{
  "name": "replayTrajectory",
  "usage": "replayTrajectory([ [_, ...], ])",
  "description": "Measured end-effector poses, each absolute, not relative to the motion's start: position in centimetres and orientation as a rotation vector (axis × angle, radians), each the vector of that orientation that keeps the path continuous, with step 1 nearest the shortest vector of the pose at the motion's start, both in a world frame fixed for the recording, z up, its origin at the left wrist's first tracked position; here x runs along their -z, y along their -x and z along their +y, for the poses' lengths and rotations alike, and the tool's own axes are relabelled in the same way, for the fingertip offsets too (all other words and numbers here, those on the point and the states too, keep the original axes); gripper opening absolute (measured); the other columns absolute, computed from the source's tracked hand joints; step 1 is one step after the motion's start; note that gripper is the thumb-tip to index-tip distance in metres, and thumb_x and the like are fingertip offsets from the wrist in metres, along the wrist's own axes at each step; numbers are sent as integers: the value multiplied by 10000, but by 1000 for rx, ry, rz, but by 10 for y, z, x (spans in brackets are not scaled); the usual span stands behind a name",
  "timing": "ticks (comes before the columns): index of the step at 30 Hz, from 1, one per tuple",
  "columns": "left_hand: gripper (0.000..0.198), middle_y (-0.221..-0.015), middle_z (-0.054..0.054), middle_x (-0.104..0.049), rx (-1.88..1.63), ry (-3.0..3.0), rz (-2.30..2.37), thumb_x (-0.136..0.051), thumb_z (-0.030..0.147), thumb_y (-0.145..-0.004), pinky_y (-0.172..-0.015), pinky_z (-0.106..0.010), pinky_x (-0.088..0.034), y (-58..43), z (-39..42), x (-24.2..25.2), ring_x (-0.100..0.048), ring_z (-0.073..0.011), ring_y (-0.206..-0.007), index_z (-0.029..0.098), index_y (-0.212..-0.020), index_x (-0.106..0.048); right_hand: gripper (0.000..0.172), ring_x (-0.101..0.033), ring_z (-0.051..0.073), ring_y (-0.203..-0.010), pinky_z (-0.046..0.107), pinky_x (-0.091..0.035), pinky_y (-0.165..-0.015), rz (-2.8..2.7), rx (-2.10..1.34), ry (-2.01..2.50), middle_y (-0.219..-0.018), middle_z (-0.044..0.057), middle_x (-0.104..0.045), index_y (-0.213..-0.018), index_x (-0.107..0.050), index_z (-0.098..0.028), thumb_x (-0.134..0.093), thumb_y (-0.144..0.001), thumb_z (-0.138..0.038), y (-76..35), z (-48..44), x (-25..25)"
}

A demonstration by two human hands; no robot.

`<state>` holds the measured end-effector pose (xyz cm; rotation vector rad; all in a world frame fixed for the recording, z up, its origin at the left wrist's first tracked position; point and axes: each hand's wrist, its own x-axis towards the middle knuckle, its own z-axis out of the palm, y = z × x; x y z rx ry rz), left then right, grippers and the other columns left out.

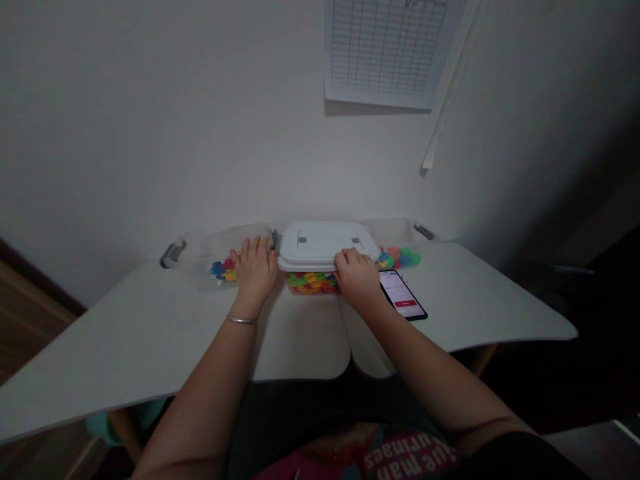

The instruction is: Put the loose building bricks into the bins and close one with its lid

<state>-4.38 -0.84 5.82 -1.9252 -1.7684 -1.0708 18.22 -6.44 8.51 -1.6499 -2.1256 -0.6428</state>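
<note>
White lids (327, 241) lie stacked over the middle clear box, which holds red, yellow and green pieces (314, 283). My right hand (357, 275) grips the front right edge of the lids, its fingers curled over the rim. To the left, my left hand (255, 267) rests with fingers spread on the front of the left clear box (200, 273), beside the lids' left end. Blue, red and yellow pieces (223, 269) show through that box. The right clear box (393, 230) contains green, blue and orange pieces (400, 257).
A phone (403, 295) with a lit screen lies right of my right hand. The white table (135, 333) meets a wall behind the boxes. A printed grid sheet (383, 53) hangs above, with a white strip (450, 93) beside it.
</note>
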Motion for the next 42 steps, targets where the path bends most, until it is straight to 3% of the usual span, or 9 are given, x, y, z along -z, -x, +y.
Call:
replayTrajectory([
  [7,457,-1151,-190,-650,747,1916,-1785,-346,251,-878,-1084,-598,-227,57,-5,-60,-546,-336,-1129,124,-1249,-581,191,-574,251,-992,358,-430,-810,-2124,648,1687,-1075,147,-628,-1067,-574,-171,-434,-937,-176,-178,-48,-84],
  [14,458,-1018,-199,-673,619,1873,-1830,-294,340,-913,-1012,-533,-284,68,-18,-69,-593,-326,-1008,109,-1060,-662,211,-575,250,-1020,346,-432,-830,-2160,640,1655,-1120,143,-622,-1116,-546,-157,-475,-918,-180,-178,-21,-83],
  [22,465,-964,-173,-701,448,1893,-1923,-343,452,-900,-923,-486,-359,84,-34,-75,-624,-328,-947,139,-975,-680,213,-591,245,-1035,334,-451,-818,-2154,637,1688,-1100,149,-615,-1105,-536,-139,-396,-946,-162,-173,0,-80],
  [29,473,-998,-161,-705,384,1933,-1942,-316,436,-910,-914,-493,-392,85,-61,-83,-635,-325,-949,149,-986,-685,208,-627,225,-1008,316,-486,-808,-2175,614,1750,-1103,150,-623,-1116,-522,-143,-394,-956,-182,-172,-7,-91],
  [37,441,-1045,-171,-705,435,1959,-1958,-340,417,-912,-993,-583,-336,75,-99,-87,-638,-333,-980,158,-1006,-684,238,-666,237,-964,317,-525,-755,-2226,518,1780,-1099,158,-656,-1116,-542,-124,-506,-923,-259,-174,-9,-102],
  [42,409,-1017,-146,-713,382,2102,-1928,-372,400,-911,-934,-553,-403,68,-116,-95,-651,-331,-967,169,-986,-701,303,-673,266,-963,338,-527,-773,-2273,465,1768,-1070,153,-690,-1099,-606,-144,-568,-879,-349,-184,-6,-110],
])
